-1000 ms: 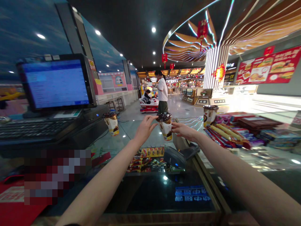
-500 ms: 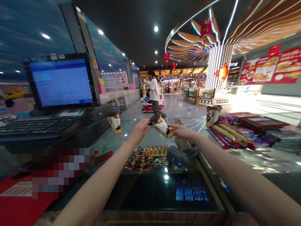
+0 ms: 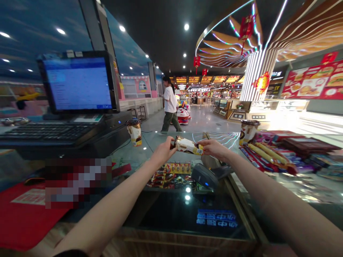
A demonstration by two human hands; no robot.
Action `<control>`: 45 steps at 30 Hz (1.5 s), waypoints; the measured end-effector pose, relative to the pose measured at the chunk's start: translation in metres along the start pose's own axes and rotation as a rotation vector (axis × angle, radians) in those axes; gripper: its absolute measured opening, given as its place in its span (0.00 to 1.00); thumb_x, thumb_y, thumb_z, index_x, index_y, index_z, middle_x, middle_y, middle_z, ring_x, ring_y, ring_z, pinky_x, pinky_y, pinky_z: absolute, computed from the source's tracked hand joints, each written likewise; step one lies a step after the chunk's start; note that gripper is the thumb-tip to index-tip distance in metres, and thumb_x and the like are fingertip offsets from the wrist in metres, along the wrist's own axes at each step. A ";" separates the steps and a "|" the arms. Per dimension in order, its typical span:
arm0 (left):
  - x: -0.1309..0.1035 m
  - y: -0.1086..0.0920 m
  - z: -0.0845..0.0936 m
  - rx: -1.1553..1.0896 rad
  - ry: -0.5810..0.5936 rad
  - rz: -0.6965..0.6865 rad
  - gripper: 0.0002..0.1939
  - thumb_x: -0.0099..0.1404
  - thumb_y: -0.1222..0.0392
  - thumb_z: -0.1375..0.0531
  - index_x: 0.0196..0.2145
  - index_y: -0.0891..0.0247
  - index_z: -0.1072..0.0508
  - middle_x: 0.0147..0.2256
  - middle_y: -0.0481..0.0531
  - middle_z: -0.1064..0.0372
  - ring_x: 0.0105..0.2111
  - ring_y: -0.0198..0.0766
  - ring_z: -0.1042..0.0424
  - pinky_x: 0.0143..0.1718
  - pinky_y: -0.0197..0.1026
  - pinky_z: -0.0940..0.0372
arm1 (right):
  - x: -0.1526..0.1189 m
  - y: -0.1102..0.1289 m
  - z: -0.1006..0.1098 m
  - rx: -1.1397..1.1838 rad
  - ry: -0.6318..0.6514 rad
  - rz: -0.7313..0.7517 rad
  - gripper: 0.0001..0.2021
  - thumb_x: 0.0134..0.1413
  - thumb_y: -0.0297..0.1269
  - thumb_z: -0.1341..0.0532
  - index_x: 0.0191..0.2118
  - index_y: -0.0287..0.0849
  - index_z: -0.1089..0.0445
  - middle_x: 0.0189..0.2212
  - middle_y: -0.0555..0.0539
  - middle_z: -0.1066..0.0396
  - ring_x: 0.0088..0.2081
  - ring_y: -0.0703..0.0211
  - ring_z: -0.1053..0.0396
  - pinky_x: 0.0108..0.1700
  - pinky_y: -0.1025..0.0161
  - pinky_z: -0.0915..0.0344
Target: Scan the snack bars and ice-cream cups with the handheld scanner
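Above the glass counter, a white and brown patterned cup (image 3: 188,145) lies nearly sideways between both hands. My left hand (image 3: 164,150) grips its dark lidded end, fingers closed. The yellow-edged base end is pinched by my right hand (image 3: 213,147). A similar cup (image 3: 134,133) stands upright to the left, beside the monitor stand, and another cup (image 3: 248,132) stands at the right near packaged snacks (image 3: 268,153). Below the held cup, a black handheld scanner (image 3: 204,176) rests on the counter.
A monitor (image 3: 79,84) and a keyboard (image 3: 50,132) stand at the left, with a red mat (image 3: 24,225) nearer. Small packets (image 3: 168,178) show beneath the glass (image 3: 150,157). Beyond the counter, a person in a white shirt (image 3: 169,100) walks.
The held cup has turned from a slant to almost horizontal between my hands. The person beyond the counter has moved left, and the camera view has shifted slightly.
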State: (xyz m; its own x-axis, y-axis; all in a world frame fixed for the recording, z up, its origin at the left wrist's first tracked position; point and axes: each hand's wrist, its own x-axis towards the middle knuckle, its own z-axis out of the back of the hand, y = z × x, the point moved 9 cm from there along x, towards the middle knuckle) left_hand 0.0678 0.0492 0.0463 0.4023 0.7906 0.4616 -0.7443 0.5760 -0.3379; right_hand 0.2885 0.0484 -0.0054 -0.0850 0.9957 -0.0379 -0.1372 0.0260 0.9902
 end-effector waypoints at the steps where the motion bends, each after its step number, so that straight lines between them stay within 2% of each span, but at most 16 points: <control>1: -0.001 -0.001 -0.002 -0.007 0.016 0.013 0.26 0.65 0.56 0.41 0.59 0.59 0.42 0.34 0.50 0.26 0.35 0.45 0.24 0.36 0.40 0.36 | -0.001 0.000 0.000 -0.008 0.017 0.004 0.23 0.43 0.21 0.42 0.46 0.41 0.23 0.41 0.46 0.22 0.41 0.58 0.25 0.48 0.61 0.29; 4: -0.004 -0.007 -0.005 -0.006 0.067 0.021 0.41 0.63 0.56 0.40 0.68 0.59 0.55 0.31 0.49 0.26 0.34 0.46 0.24 0.35 0.40 0.36 | -0.002 -0.002 0.003 -0.027 0.019 0.008 0.23 0.43 0.21 0.42 0.47 0.40 0.23 0.42 0.45 0.22 0.41 0.57 0.25 0.49 0.60 0.29; 6: -0.005 -0.010 -0.005 -0.004 0.092 0.009 0.44 0.62 0.56 0.40 0.69 0.58 0.57 0.30 0.48 0.27 0.34 0.46 0.24 0.36 0.40 0.36 | -0.003 -0.002 0.007 -0.038 -0.002 0.009 0.24 0.43 0.21 0.42 0.48 0.40 0.24 0.44 0.45 0.22 0.43 0.56 0.25 0.49 0.59 0.29; 11: -0.009 -0.012 -0.008 0.028 0.098 -0.024 0.38 0.61 0.53 0.40 0.66 0.55 0.46 0.38 0.52 0.27 0.39 0.47 0.25 0.43 0.45 0.33 | -0.004 -0.004 0.011 -0.061 -0.035 0.007 0.26 0.44 0.21 0.43 0.52 0.39 0.27 0.46 0.44 0.23 0.44 0.55 0.25 0.50 0.58 0.29; 16: -0.009 -0.006 -0.010 0.078 0.013 -0.048 0.44 0.53 0.52 0.32 0.64 0.53 0.44 0.53 0.58 0.37 0.50 0.53 0.29 0.47 0.51 0.31 | -0.007 0.001 0.010 -0.144 -0.049 0.041 0.26 0.46 0.22 0.42 0.54 0.41 0.28 0.48 0.45 0.24 0.46 0.55 0.26 0.49 0.59 0.29; 20: -0.007 -0.013 -0.011 -0.003 -0.034 -0.202 0.40 0.53 0.60 0.33 0.61 0.60 0.43 0.58 0.61 0.41 0.60 0.52 0.37 0.60 0.53 0.39 | -0.017 0.013 0.014 -0.296 -0.035 0.143 0.23 0.51 0.25 0.42 0.53 0.41 0.27 0.49 0.45 0.24 0.49 0.52 0.27 0.54 0.53 0.31; 22: -0.006 -0.016 -0.011 -0.030 -0.040 -0.251 0.39 0.54 0.62 0.34 0.61 0.62 0.44 0.59 0.63 0.41 0.61 0.52 0.39 0.63 0.54 0.42 | -0.026 0.019 0.020 -0.373 -0.029 0.219 0.21 0.52 0.26 0.42 0.52 0.41 0.26 0.50 0.44 0.24 0.52 0.50 0.29 0.58 0.50 0.35; 25: -0.006 -0.016 -0.012 -0.054 -0.028 -0.242 0.38 0.54 0.62 0.35 0.61 0.62 0.45 0.59 0.63 0.38 0.59 0.52 0.35 0.60 0.55 0.38 | -0.046 0.025 0.027 -0.452 0.030 0.322 0.21 0.53 0.28 0.42 0.53 0.43 0.26 0.52 0.45 0.25 0.55 0.50 0.31 0.63 0.48 0.40; 27: -0.006 -0.014 -0.013 -0.068 -0.014 -0.219 0.38 0.54 0.61 0.36 0.60 0.62 0.45 0.57 0.63 0.36 0.57 0.53 0.32 0.57 0.55 0.35 | -0.063 0.026 0.025 -0.446 0.143 0.360 0.21 0.55 0.32 0.42 0.55 0.46 0.28 0.54 0.47 0.27 0.57 0.51 0.32 0.64 0.48 0.41; 29: -0.006 -0.012 -0.013 -0.076 -0.007 -0.212 0.38 0.54 0.60 0.36 0.60 0.62 0.45 0.56 0.63 0.35 0.56 0.53 0.31 0.56 0.55 0.35 | -0.079 0.023 0.025 -0.454 0.235 0.331 0.21 0.56 0.36 0.41 0.57 0.47 0.29 0.56 0.47 0.29 0.57 0.49 0.32 0.62 0.48 0.40; 31: -0.005 -0.010 -0.012 -0.079 -0.008 -0.214 0.37 0.54 0.60 0.36 0.59 0.62 0.45 0.56 0.63 0.35 0.56 0.52 0.31 0.56 0.54 0.34 | -0.093 0.023 0.026 -0.499 0.260 0.300 0.23 0.57 0.41 0.40 0.58 0.48 0.30 0.57 0.46 0.29 0.57 0.47 0.32 0.60 0.46 0.37; 33: -0.005 -0.007 -0.011 -0.084 -0.009 -0.214 0.37 0.54 0.60 0.35 0.59 0.62 0.45 0.57 0.63 0.35 0.57 0.52 0.32 0.55 0.53 0.34 | -0.103 0.026 0.026 -0.585 0.265 0.297 0.24 0.55 0.44 0.38 0.58 0.48 0.30 0.58 0.46 0.30 0.58 0.45 0.33 0.62 0.46 0.39; 36: -0.005 -0.001 -0.009 -0.087 0.002 -0.197 0.37 0.54 0.59 0.35 0.59 0.61 0.45 0.56 0.62 0.34 0.55 0.51 0.30 0.54 0.52 0.33 | -0.111 0.025 0.024 -0.704 0.291 0.254 0.28 0.51 0.47 0.34 0.58 0.48 0.30 0.58 0.45 0.30 0.60 0.42 0.35 0.63 0.46 0.42; 39: -0.006 0.005 -0.005 -0.105 0.014 -0.175 0.37 0.54 0.58 0.35 0.58 0.61 0.45 0.55 0.62 0.33 0.53 0.50 0.28 0.53 0.51 0.32 | -0.113 0.021 0.019 -0.723 0.338 0.203 0.32 0.48 0.48 0.32 0.60 0.46 0.31 0.58 0.44 0.31 0.58 0.42 0.34 0.61 0.48 0.39; 45: -0.008 0.011 0.000 -0.131 0.035 -0.149 0.37 0.53 0.58 0.34 0.58 0.60 0.44 0.55 0.61 0.33 0.52 0.49 0.27 0.52 0.51 0.31 | -0.113 0.020 0.015 -0.694 0.327 0.219 0.30 0.45 0.43 0.31 0.58 0.49 0.29 0.55 0.47 0.28 0.55 0.44 0.31 0.59 0.51 0.36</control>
State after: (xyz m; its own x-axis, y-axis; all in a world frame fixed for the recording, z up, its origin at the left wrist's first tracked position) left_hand 0.0565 0.0492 0.0392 0.5225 0.7003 0.4863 -0.6006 0.7072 -0.3730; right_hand 0.3098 -0.0622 0.0210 -0.4519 0.8921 0.0034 -0.6582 -0.3360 0.6737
